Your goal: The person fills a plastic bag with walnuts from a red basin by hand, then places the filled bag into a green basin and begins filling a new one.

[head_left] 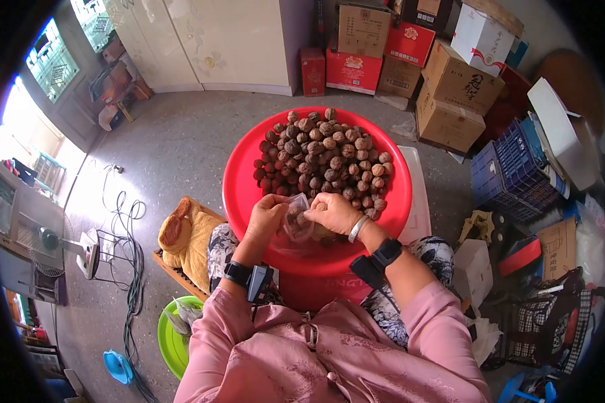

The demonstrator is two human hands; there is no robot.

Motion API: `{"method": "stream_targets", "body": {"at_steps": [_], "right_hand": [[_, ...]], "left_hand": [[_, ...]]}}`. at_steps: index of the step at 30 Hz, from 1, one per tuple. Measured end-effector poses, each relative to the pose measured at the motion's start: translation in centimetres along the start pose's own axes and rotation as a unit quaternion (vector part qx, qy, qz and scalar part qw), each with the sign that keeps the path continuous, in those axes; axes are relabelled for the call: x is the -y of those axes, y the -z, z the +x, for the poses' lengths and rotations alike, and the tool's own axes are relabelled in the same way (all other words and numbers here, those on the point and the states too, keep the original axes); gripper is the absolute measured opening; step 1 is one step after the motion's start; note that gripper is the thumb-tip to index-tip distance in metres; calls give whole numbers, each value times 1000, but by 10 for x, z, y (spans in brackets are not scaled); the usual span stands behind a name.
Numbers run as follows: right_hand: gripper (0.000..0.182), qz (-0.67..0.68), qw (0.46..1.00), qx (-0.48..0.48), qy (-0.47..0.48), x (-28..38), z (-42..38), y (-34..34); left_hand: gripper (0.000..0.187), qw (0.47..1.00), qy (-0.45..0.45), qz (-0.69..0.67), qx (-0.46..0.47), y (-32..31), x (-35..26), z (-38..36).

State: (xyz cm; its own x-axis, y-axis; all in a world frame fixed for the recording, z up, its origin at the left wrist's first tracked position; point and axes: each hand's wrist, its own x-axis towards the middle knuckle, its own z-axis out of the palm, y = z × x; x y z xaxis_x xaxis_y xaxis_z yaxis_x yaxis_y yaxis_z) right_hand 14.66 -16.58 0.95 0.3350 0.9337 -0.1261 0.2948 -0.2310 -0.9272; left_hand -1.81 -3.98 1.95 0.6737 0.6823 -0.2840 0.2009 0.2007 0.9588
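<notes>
A wide red basin (pixel 402 201) in front of my lap holds a heap of brown walnuts (pixel 316 151). Over its near side is a small clear plastic bag (pixel 298 225) with what look like a few walnuts inside. My left hand (pixel 267 215) pinches the bag's left edge between thumb and fingers. On the opposite side, my right hand (pixel 339 215) is closed at the bag's mouth, its fingertips partly hidden. Both hands are above the basin's near part, close to the walnuts.
Left of my legs, a yellow cushion (pixel 195 245) lies on a wooden seat, with a green basin (pixel 171 342) behind it. A dark cable (pixel 136 289) runs along the floor. Cardboard boxes (pixel 450 101) and blue crates (pixel 514 168) stand at the right.
</notes>
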Motion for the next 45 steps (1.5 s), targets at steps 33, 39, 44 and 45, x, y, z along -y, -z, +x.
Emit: {"method": "stream_targets", "body": {"at_steps": [33, 39, 44, 45], "right_hand": [[23, -24, 994, -95, -38, -18, 14, -16], [30, 175, 981, -64, -63, -53, 21, -27], [29, 187, 978, -71, -66, -69, 30, -28], [29, 211, 972, -71, -72, -67, 30, -27]], "left_hand": [[17, 990, -115, 75, -32, 0, 23, 11], [26, 995, -54, 82, 15, 0, 5, -1], [59, 983, -129, 34, 123, -6, 26, 4], [64, 962, -205, 174, 54, -12, 34, 7]]}}
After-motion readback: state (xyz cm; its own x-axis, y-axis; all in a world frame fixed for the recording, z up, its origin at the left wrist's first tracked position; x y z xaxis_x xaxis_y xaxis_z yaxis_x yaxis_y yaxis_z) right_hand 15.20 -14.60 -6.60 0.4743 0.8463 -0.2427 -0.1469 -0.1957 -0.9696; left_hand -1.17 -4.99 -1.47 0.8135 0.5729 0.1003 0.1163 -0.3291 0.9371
